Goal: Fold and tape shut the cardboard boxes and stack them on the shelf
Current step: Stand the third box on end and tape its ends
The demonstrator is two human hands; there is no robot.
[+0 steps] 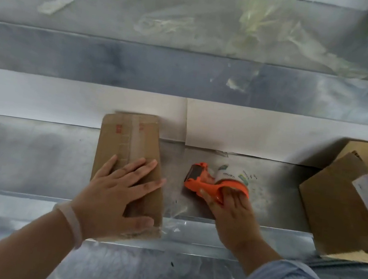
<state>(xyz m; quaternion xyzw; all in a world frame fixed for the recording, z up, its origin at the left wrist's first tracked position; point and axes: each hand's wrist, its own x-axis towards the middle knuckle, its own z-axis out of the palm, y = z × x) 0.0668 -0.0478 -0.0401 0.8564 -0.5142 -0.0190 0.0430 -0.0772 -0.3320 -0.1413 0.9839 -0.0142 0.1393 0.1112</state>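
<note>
We press our left hand [121, 192] flat on the box [128, 138], fingers straight and spread, thumb along its near end. The box lies at the near edge of the surface [34, 153], a little left of the middle, its long side running toward the far edge. A strip of clear tape [137, 137] runs down its top seam and passes under our fingers. The flat palm likely serves two ends: it keeps the flaps down and rubs the tape onto the cardboard. Our right hand [236, 215] grips the orange dispenser [198, 184], fingers curled over its handle, with the roll [235, 173] on the far side of the hand. The dispenser sits low on the surface just right of the box, apart from it, cutter end turned toward the box; we judge it parked within reach while the seam is pressed. At the right edge two more boxes [338, 208] lean together, one with a white label, probably waiting their turn or the shelf. Crumpled clear film [265, 27] lies toward the far right corner, well apart from our work. This box looks close to sealed; stacking is not yet done.
</note>
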